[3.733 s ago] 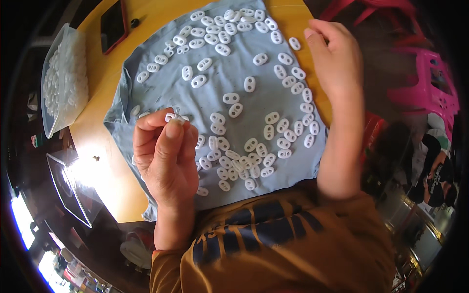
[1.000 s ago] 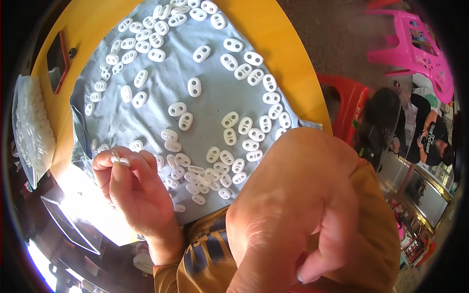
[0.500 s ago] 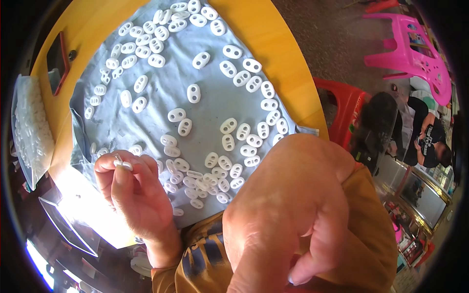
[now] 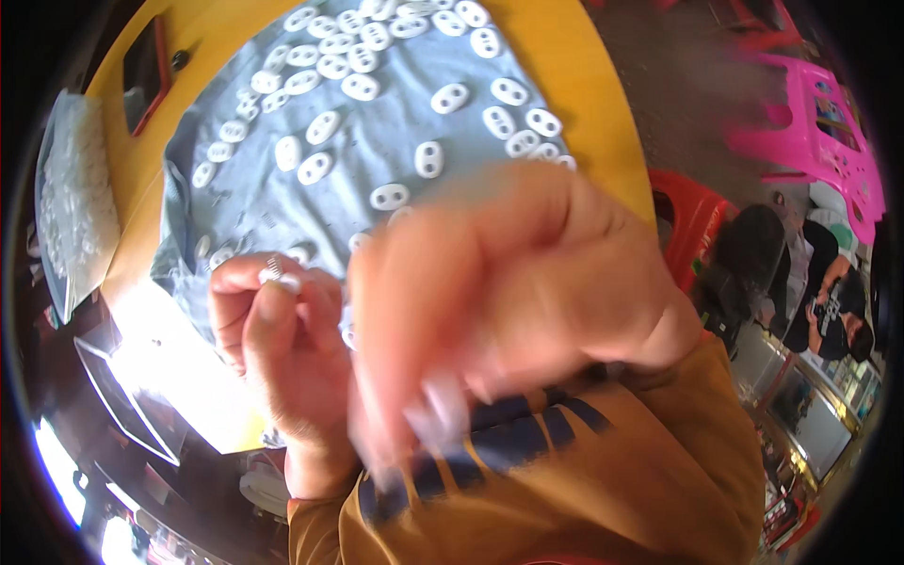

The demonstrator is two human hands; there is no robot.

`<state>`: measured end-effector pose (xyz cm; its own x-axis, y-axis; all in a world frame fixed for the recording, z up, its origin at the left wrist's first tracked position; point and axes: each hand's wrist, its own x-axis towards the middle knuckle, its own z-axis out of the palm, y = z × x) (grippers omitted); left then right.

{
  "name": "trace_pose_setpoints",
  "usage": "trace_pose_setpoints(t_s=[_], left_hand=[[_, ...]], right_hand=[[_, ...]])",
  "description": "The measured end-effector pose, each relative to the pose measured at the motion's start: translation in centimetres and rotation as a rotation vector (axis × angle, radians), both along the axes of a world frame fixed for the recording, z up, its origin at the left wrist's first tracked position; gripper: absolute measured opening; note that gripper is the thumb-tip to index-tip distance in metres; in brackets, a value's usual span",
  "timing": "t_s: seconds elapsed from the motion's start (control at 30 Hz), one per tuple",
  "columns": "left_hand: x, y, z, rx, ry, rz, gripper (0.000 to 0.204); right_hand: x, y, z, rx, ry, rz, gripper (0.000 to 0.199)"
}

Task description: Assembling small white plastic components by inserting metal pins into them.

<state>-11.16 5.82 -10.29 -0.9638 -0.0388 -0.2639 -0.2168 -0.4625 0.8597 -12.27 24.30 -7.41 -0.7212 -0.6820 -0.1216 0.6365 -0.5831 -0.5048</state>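
Note:
Between the thumb and fingers of my left hand (image 4: 287, 330) is a small white plastic piece (image 4: 286, 281), with a thin metal coil spring (image 4: 274, 266) standing up from it. My right hand (image 4: 513, 282), large and blurred, hangs closer to the camera, beside the left. Its fingers curl inward and down; a whitish smear shows at their tips, too blurred to name. Beyond both hands, many white oval two-hole cord locks (image 4: 361, 88) lie scattered on a grey-blue cloth (image 4: 250, 202). My right hand covers the near right part of the cloth.
The cloth lies over a yellow table (image 4: 603, 94). At its left edge are a clear bag (image 4: 75, 198) of white pieces and a red-edged phone (image 4: 148, 75). Red (image 4: 692, 221) and pink (image 4: 819, 141) plastic stools stand to the right, near a seated person (image 4: 833, 301).
My right hand has moved up and left, its fingers swinging towards the left hand and covering many cord locks. The left hand still pinches the piece with the spring. The whole view has shifted.

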Motion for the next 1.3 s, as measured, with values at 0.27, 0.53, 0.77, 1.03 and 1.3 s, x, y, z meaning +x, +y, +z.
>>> trace_pose_setpoints(t_s=[0.27, 0.53, 0.77, 1.03, 1.3], left_hand=[[0.1, -0.3, -0.4, 0.102, 0.007, 0.003, 0.008], [0.2, -0.5, 0.0, 0.127, 0.026, -0.103, 0.011], [0.4, -0.6, 0.2, 0.128, -0.015, -0.168, 0.011], [0.4, -0.4, 0.4, 0.096, -0.044, -0.185, 0.009], [0.3, -0.2, 0.3, 0.075, -0.052, -0.203, 0.01]], right_hand=[[-0.3, -1.2, -1.0, 0.46, 0.26, -0.361, 0.034], [-0.3, -2.2, -1.8, 0.649, 0.405, -0.415, 0.023], [-0.2, -2.5, -1.3, 0.687, 0.241, -0.42, 0.021], [-0.2, -2.3, -1.6, 0.724, 0.402, -0.433, 0.024], [-0.2, -2.0, -1.7, 0.728, 0.445, -0.388, 0.024]])
